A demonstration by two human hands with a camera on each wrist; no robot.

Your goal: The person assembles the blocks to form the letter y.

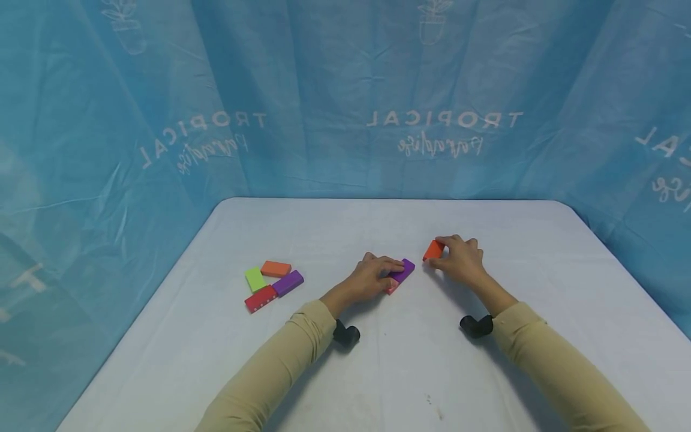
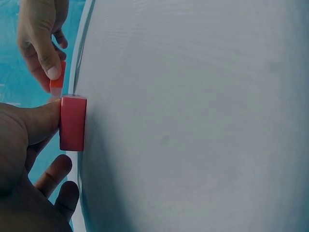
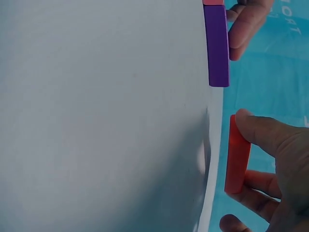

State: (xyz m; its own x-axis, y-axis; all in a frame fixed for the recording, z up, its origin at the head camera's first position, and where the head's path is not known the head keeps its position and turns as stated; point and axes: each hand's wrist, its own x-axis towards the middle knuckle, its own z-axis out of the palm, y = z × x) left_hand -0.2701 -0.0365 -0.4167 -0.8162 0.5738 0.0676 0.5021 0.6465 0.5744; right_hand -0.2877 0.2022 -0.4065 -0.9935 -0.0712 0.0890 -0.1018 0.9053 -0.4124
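On the white table, my left hand [image 1: 371, 278] grips a purple block [image 1: 406, 268] and a pinkish-red block [image 1: 393, 289] that lie end to end. Its fingertips touch the purple block, and the thumb is by the pinkish-red one. The left wrist view shows the pinkish-red block [image 2: 73, 123] near, hiding the purple one. To the right, my right hand [image 1: 462, 260] pinches an orange-red block [image 1: 433, 250] between thumb and fingers. In the right wrist view this orange-red block [image 3: 237, 157] is apart from the purple block [image 3: 217, 46].
At the left lie a lime green block [image 1: 255, 279], an orange block [image 1: 276, 269], a second purple block [image 1: 288, 283] and a red block with white dots [image 1: 261, 299]. A blue printed curtain [image 1: 335, 156] hangs behind the table [image 1: 410, 372].
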